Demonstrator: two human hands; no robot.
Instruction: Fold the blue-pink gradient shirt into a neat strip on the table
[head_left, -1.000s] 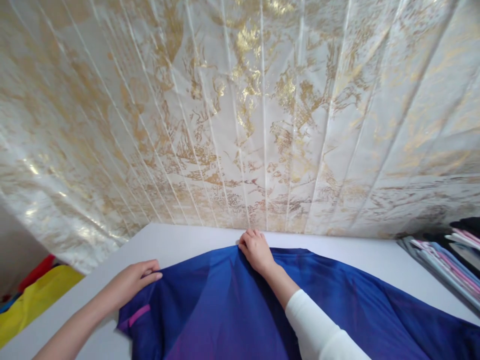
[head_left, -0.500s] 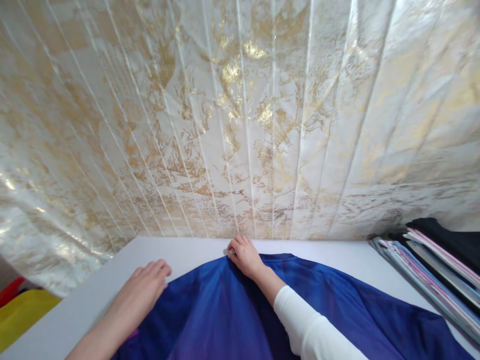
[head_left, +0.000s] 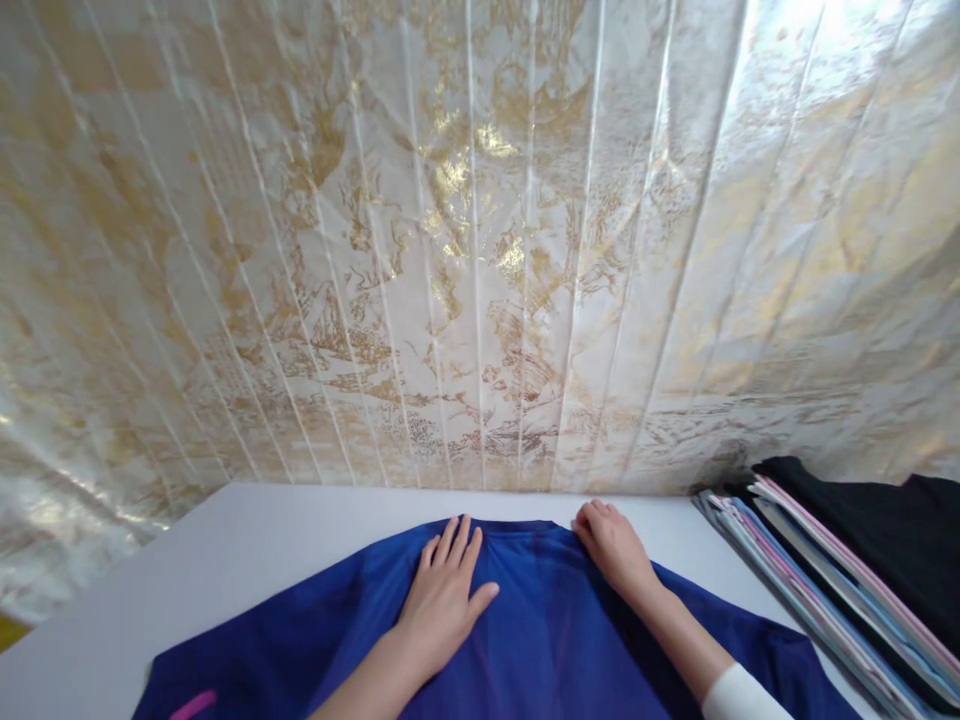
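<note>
Since a half second ago, the left hand (head_left: 444, 598) has moved from the shirt's outer left edge to lie near the collar, and the right hand (head_left: 615, 548) has shifted from the collar's left end to its right end. The glossy blue-purple shirt (head_left: 555, 630) is spread across the bottom centre of the frame, its collar (head_left: 517, 527) toward the top and its lower part cut off by the bottom edge. The left hand rests palm down on it, fingers spread and extended — open, gripping nothing. The right hand's fingers are curled in at the shirt's top edge; whether they pinch the fabric cannot be told. A white cuff (head_left: 742, 696) shows on the right forearm. At lower left, a short pink stripe (head_left: 193, 705) marks the shirt. Beneath it is a white table (head_left: 300, 530). At lower right sits a stack of folded clothes (head_left: 795, 570) in grey, pink, blue and black, topped by a black garment (head_left: 885, 535). Above, a creased silvery-white sheet (head_left: 480, 250) with gold patterning fills the upper frame.
</note>
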